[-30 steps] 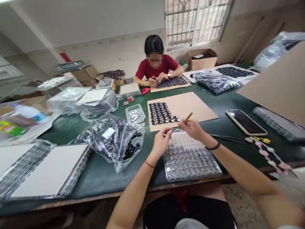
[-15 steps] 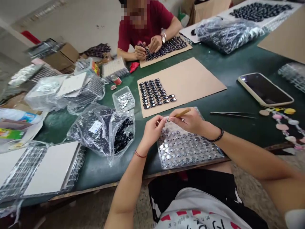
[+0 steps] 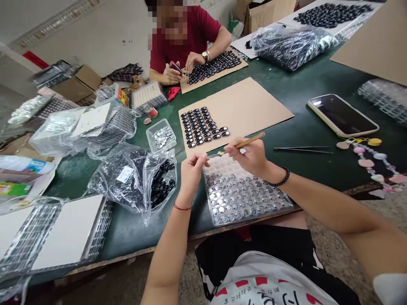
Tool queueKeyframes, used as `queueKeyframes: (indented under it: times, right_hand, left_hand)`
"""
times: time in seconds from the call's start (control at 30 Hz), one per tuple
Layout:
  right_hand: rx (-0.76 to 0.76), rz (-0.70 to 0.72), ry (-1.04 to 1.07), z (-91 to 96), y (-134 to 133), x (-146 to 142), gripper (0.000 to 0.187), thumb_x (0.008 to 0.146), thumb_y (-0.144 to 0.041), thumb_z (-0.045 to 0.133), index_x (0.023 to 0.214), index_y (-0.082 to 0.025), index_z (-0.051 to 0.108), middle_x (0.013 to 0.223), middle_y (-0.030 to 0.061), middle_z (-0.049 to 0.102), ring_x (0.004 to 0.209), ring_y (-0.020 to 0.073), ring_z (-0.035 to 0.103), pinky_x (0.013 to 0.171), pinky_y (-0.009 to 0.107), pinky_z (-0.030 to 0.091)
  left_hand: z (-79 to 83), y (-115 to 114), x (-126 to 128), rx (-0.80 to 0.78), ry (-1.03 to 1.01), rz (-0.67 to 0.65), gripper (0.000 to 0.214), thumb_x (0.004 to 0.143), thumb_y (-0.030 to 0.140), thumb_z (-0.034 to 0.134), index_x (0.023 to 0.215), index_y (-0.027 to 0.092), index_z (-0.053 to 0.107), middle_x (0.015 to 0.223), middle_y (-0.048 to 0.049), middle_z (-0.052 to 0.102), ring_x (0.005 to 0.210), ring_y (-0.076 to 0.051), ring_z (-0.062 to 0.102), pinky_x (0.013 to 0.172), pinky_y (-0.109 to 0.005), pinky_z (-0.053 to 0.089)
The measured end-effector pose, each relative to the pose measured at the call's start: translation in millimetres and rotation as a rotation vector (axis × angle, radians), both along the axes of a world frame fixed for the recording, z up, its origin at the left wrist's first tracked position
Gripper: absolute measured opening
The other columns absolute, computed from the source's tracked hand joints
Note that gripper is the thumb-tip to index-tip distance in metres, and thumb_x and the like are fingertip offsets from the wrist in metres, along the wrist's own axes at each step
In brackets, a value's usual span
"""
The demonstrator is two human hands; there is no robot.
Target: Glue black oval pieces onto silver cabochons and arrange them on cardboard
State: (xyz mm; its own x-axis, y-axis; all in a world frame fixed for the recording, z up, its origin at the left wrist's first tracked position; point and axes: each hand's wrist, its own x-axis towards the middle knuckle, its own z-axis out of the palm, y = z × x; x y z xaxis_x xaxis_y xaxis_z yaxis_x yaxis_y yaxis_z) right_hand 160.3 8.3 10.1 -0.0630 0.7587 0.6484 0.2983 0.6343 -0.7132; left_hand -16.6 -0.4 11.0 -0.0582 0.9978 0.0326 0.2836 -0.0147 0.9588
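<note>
Wooden stick point(image 3: 243, 143) is gripped in the right hand point(image 3: 251, 156), tip beside the pinched-shut fingers of the left hand point(image 3: 190, 167), over one clear tray point(image 3: 212, 214) of silver discs point(image 3: 241, 199). One cardboard sheet point(image 3: 254, 106), one phone point(image 3: 341, 115) and one pair of tweezers point(image 3: 302, 149) are laid beyond.

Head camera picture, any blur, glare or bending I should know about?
Head view: light is soft and even, shadows faint. Head view: the left edge is smeared, the bottle blurry. Head view: glare on one corner of the phone, glints across the clear tray. Head view: corners stretch like a wide-angle lens; the right hand and wooden stick are fairly sharp.
</note>
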Motion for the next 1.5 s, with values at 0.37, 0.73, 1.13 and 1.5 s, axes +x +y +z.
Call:
queueKeyframes:
  times: [0.37, 0.73, 1.13, 1.5]
  right_hand:
    - [-0.302, 0.277, 0.372, 0.1, -5.1, -3.5, 0.016, 0.084, -0.031, 0.052, 0.078, -0.017, 0.058, 0.059, -0.0011, 0.059, 0.044, 0.0091, 0.056, 0.043, 0.022, 0.047]
    - [-0.374, 0.216, 0.357, -6.2, -4.4, -3.4, 0.019, 0.085, -0.033, 0.05, 0.076, -0.017, 0.057, 0.056, -0.0015, 0.055, 0.044, 0.0092, 0.053, 0.044, 0.022, 0.045]
    - [-0.308, 0.122, 0.224, -4.8, -5.6, -6.8, 0.023, 0.086, -0.035, 0.047, 0.073, -0.017, 0.053, 0.054, -0.0017, 0.054, 0.041, 0.0085, 0.051, 0.04, 0.02, 0.04]
    - [-0.236, 0.15, 0.132, -2.1, -10.5, -6.4, 0.023, 0.086, -0.032, 0.045, 0.07, -0.018, 0.051, 0.056, -0.0012, 0.053, 0.044, 0.009, 0.05, 0.045, 0.021, 0.04]
  left_hand:
    - [-0.6, -6.6, 0.7, -0.145, -0.294, -0.238, 0.029, 0.057, 0.029, 0.075, 0.081, 0.013, 0.069, 0.063, -0.0032, 0.065, 0.057, -0.011, 0.058, 0.056, -0.022, 0.042]
    - [8.4, 14.4, -44.2, -0.31, -1.131, 0.088, 0.02, 0.072, 0.0, 0.052, 0.087, 0.014, 0.052, 0.08, -0.0034, 0.058, 0.07, -0.009, 0.059, 0.062, -0.018, 0.046]
    - [-3.6, -0.6, -9.2, -0.337, -0.741, -0.122, 0.027, 0.071, 0.019, 0.064, 0.097, 0.012, 0.062, 0.071, -0.0018, 0.063, 0.054, -0.002, 0.051, 0.05, -0.011, 0.039]
    - [-6.3, -7.3, 3.3, -0.277, -0.393, -0.096, 0.039, 0.051, 0.019, 0.077, 0.088, 0.011, 0.068, 0.079, -0.008, 0.068, 0.068, -0.015, 0.061, 0.068, -0.028, 0.049]
